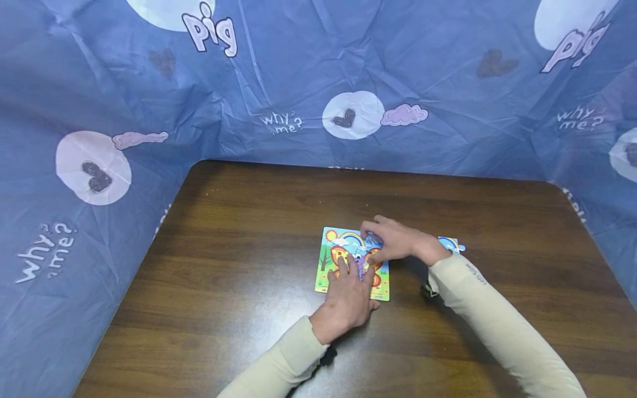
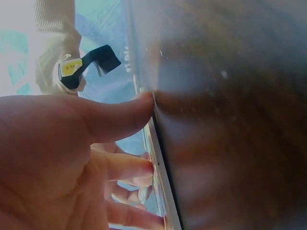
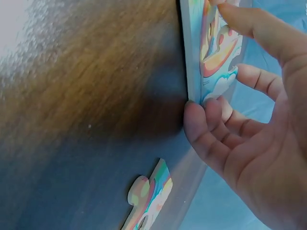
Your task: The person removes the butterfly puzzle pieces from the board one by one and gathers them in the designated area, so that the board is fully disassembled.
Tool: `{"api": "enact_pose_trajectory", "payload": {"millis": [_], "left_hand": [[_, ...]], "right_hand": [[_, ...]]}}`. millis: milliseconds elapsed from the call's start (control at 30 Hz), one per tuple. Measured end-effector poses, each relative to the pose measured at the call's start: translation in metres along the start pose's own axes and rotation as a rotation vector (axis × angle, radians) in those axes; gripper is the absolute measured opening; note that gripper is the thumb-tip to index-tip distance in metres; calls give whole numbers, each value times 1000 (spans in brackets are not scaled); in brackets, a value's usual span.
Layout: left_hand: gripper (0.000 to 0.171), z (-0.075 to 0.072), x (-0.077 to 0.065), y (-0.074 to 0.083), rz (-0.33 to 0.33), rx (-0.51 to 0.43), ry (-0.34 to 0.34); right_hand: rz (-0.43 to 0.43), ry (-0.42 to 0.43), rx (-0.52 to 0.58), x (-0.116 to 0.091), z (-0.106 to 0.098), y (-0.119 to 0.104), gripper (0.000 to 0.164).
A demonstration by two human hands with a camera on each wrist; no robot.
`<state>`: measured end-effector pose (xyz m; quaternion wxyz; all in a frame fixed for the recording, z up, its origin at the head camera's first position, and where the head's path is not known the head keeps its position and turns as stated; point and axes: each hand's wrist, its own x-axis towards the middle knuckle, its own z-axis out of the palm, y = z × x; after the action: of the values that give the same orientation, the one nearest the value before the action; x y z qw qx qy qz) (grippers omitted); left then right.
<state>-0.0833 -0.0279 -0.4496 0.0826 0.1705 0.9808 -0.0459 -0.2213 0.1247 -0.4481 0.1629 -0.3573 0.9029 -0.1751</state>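
A square picture puzzle board (image 1: 323, 279) with a butterfly, a sun and a rainbow lies on the brown table. My left hand (image 1: 350, 298) rests on its lower part, with extended fingers spread over the butterfly. In the left wrist view the thumb (image 2: 124, 112) touches the board's near edge. At the upper right corner is my right hand (image 1: 395, 241), its fingers bent. The right wrist view shows fingertips (image 3: 194, 117) on the board's side and the thumb over its face, so the hand grips that corner. A loose puzzle piece (image 1: 449, 244) with a rounded knob lies to the right, partly behind the right forearm.
The brown wooden table (image 1: 239, 232) reaches out on all sides of the board. A blue printed cloth (image 1: 278, 66) hangs behind it and at both sides. Long pale sleeves (image 1: 502, 326) cover the forearms, and a dark device (image 2: 72, 72) is strapped at the right wrist.
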Motion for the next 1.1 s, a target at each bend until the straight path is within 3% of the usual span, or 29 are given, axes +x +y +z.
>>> {"api": "enact_pose_trajectory", "payload": {"millis": [533, 1100], "left_hand": [[78, 2, 1, -1, -4, 3, -21], [73, 0, 1, -2, 8, -12, -30]], "right_hand": [[-14, 102, 29, -11, 6, 4, 50], [29, 190, -9, -28, -3, 3, 53]]}}
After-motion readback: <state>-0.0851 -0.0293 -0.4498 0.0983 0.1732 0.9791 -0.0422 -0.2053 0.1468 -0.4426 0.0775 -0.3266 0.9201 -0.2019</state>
